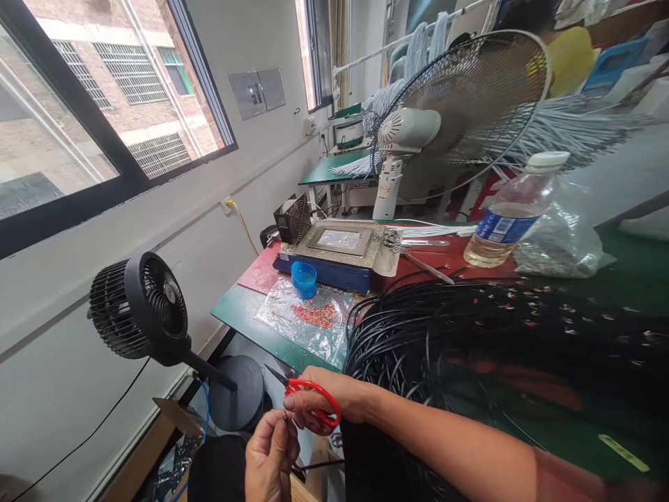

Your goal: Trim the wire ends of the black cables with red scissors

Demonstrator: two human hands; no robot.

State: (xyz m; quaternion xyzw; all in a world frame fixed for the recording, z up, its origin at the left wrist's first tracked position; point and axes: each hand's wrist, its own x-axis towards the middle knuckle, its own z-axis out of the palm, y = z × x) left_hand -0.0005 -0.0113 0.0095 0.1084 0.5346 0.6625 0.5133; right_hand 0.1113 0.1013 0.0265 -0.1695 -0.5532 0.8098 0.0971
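Spreading across the right half of the frame, the green surface (235,308) carries a heavy tangle of black cables (408,335); one snagged strand could drag its neighbours over the edge at the lower centre. A black fan (166,293) stands at left, angled toward the work; if it is running, its draught could scatter light scraps. Mid-frame sits a blue metal-topped box (327,270); should its plate be hot, cables sliding against it might scorch. The capped bottle (506,216) at upper right stands near the cables, so a tug there could tip it.

At lower centre, the right hand (311,401) curls around red-handled scissors (300,381), their dark point aimed upper left. Beside it, the left hand (269,450) pinches a small tip (285,417) between thumb and finger, too tiny to make out; a slip could nick those fingertips. Knocking the blue cup (304,280) could spread the red bits (316,315) lying before it.
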